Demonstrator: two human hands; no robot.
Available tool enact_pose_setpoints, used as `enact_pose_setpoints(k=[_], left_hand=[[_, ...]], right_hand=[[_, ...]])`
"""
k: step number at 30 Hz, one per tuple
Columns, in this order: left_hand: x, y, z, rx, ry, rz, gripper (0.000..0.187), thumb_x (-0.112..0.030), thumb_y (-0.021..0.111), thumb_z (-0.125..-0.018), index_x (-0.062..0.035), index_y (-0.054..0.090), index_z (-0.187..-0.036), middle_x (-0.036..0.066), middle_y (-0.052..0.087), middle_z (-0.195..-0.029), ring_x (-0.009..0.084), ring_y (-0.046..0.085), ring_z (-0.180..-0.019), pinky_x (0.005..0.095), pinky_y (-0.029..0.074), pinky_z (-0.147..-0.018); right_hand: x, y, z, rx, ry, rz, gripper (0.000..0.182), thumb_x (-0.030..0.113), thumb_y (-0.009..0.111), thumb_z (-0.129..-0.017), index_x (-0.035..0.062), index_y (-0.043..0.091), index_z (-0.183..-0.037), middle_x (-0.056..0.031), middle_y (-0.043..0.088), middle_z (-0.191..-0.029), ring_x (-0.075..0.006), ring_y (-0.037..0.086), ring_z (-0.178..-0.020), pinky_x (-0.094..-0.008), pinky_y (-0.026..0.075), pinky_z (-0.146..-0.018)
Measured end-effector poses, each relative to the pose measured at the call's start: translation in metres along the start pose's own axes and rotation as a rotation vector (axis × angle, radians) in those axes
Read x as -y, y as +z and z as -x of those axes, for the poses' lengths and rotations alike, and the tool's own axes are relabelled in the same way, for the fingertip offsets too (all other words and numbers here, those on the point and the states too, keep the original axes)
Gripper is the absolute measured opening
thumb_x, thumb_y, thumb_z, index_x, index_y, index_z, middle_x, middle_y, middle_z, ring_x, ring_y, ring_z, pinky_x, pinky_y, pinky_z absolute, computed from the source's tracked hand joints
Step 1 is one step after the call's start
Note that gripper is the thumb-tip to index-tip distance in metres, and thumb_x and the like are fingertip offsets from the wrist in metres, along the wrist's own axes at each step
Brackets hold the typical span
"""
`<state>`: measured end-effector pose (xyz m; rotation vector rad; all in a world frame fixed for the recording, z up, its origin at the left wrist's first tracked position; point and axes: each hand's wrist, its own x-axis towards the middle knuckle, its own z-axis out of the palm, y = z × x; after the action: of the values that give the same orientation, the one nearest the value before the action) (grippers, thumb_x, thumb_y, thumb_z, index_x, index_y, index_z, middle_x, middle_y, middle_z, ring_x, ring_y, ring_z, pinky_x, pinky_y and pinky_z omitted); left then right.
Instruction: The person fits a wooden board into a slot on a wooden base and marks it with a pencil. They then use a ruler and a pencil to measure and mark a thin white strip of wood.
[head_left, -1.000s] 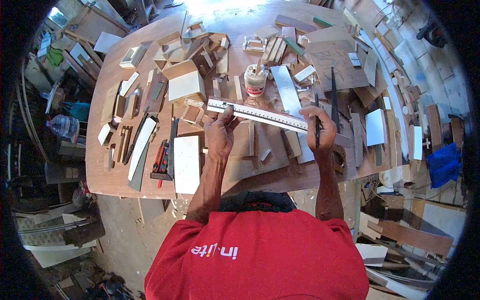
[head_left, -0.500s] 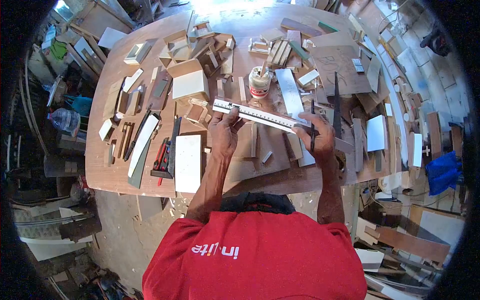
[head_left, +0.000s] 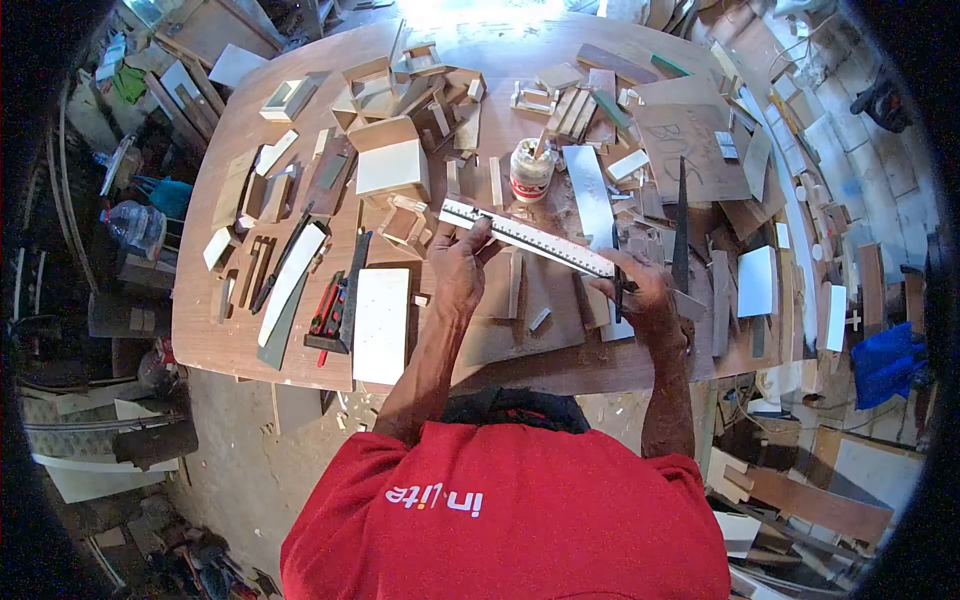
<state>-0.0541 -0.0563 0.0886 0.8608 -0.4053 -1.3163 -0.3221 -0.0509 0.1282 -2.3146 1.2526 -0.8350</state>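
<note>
My left hand [head_left: 461,262] holds the left end of a white strip with a scale of black marks [head_left: 535,240], its thumb on the upper face. At the strip's right end, my right hand [head_left: 640,290] has its fingers closed around that end and a dark, thin tool [head_left: 617,262]. The strip slants down to the right above the wooden table [head_left: 330,215]. Beyond it stands a jar with a red and white label [head_left: 531,172], with a stick in it. A white-topped box [head_left: 390,168] is behind my left hand.
A white board [head_left: 381,325], a red and black tool [head_left: 330,315] and long strips [head_left: 290,290] lie at the left. A dark pointed blade [head_left: 681,225] stands out beside my right hand. Small wooden frames and offcuts [head_left: 572,112] are at the back.
The view has shifted slightly. My right hand has closed in on the strip's right end, and the dark tool now crosses that end. My left hand keeps its hold.
</note>
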Motion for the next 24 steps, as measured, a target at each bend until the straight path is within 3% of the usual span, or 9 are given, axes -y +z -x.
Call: enact_pose_setpoints(k=[2, 4, 5, 7, 10, 20, 24], left_hand=[[0.002, -0.001, -0.001, -0.015, 0.027, 0.001, 0.028, 0.005, 0.057, -0.088, -0.0051, 0.054, -0.114, 0.009, 0.067, -0.097, 0.0214, 0.068, -0.085, 0.0369, 0.061, -0.072], [0.003, -0.001, -0.002, -0.031, 0.102, -0.092, 0.049, 0.007, 0.059, -0.086, -0.0083, 0.041, -0.129, 0.012, 0.067, -0.099, 0.0220, 0.068, -0.086, 0.0372, 0.061, -0.072], [0.003, 0.001, 0.000, -0.033, 0.104, -0.091, 0.049, 0.007, 0.059, -0.086, -0.0083, 0.041, -0.129, 0.012, 0.067, -0.099, 0.0220, 0.068, -0.086, 0.0372, 0.061, -0.072], [0.002, 0.007, 0.005, -0.099, 0.170, -0.117, 0.067, 0.007, 0.060, -0.085, -0.0118, 0.026, -0.138, 0.015, 0.067, -0.100, 0.0226, 0.068, -0.085, 0.0376, 0.061, -0.071], [0.001, 0.009, 0.007, -0.092, 0.200, -0.134, 0.072, 0.008, 0.060, -0.085, -0.0131, 0.019, -0.140, 0.016, 0.066, -0.100, 0.0233, 0.068, -0.085, 0.0388, 0.061, -0.070], [0.003, 0.006, 0.006, -0.037, 0.222, -0.143, 0.063, 0.008, 0.058, -0.086, -0.0124, 0.027, -0.136, 0.017, 0.067, -0.100, 0.0245, 0.068, -0.087, 0.0390, 0.062, -0.073], [0.007, 0.002, 0.005, -0.063, 0.220, -0.124, 0.062, 0.008, 0.058, -0.086, -0.0123, 0.027, -0.136, 0.017, 0.066, -0.101, 0.0241, 0.068, -0.088, 0.0383, 0.062, -0.072]], right_hand=[[-0.007, 0.006, 0.002, -0.020, -0.049, -0.036, 0.042, 0.031, 0.073, -0.081, 0.0125, 0.064, -0.117, -0.0174, 0.068, -0.092, -0.0343, 0.067, -0.079, -0.0408, 0.051, -0.065], [-0.012, 0.010, 0.003, -0.070, -0.139, -0.037, 0.041, 0.030, 0.073, -0.081, 0.0103, 0.065, -0.116, -0.0177, 0.068, -0.091, -0.0341, 0.067, -0.078, -0.0408, 0.051, -0.064], [-0.011, 0.009, 0.003, -0.069, -0.142, -0.037, 0.041, 0.030, 0.073, -0.081, 0.0103, 0.065, -0.116, -0.0177, 0.068, -0.091, -0.0341, 0.067, -0.078, -0.0408, 0.051, -0.064], [-0.005, 0.005, 0.002, -0.044, -0.076, -0.041, 0.041, 0.030, 0.073, -0.081, 0.0077, 0.065, -0.114, -0.0181, 0.068, -0.090, -0.0348, 0.066, -0.078, -0.0403, 0.051, -0.064], [0.004, 0.003, 0.000, -0.075, -0.098, -0.038, 0.041, 0.030, 0.073, -0.081, 0.0061, 0.066, -0.113, -0.0181, 0.068, -0.090, -0.0352, 0.066, -0.078, -0.0401, 0.051, -0.065], [0.001, 0.006, 0.004, -0.050, -0.039, -0.051, 0.040, 0.033, 0.073, -0.082, 0.0050, 0.066, -0.110, -0.0188, 0.067, -0.090, -0.0360, 0.067, -0.082, -0.0407, 0.051, -0.067], [0.007, 0.002, 0.003, 0.003, 0.020, -0.079, 0.039, 0.031, 0.070, -0.085, -0.0001, 0.066, -0.108, -0.0193, 0.068, -0.095, -0.0339, 0.068, -0.086, -0.0379, 0.052, -0.071]])
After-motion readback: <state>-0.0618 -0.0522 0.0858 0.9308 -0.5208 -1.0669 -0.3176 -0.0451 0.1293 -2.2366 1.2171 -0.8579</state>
